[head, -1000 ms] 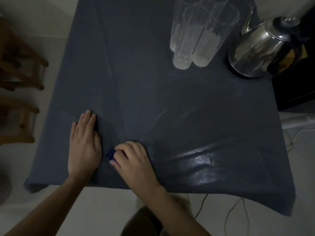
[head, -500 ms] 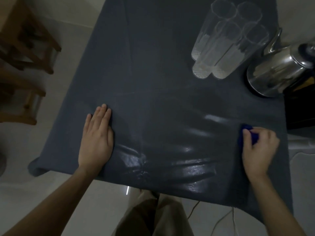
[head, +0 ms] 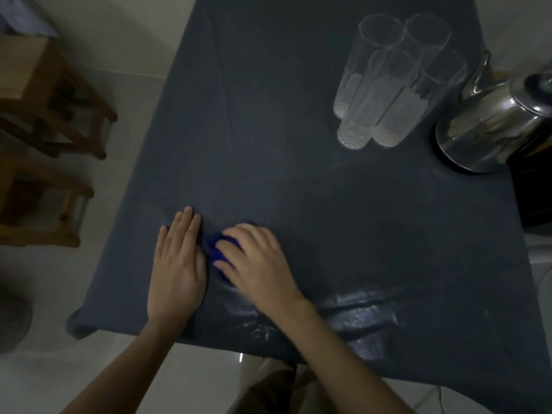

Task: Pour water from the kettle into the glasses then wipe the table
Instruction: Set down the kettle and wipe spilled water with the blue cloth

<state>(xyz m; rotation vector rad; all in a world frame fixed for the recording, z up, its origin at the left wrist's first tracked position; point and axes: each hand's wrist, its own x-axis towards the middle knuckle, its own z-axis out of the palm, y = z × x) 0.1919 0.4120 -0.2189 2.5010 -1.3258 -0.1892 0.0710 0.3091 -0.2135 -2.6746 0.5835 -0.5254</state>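
Right hand around blue cloth

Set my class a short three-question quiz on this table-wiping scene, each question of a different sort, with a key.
1. True or false: the left hand lies flat on the dark grey tablecloth.
2. The right hand grips: A a small blue cloth; B a metal spoon; C a yellow brush.
3. How many tall clear glasses stand beside the shiny steel kettle?
Key: 1 true; 2 A; 3 four.
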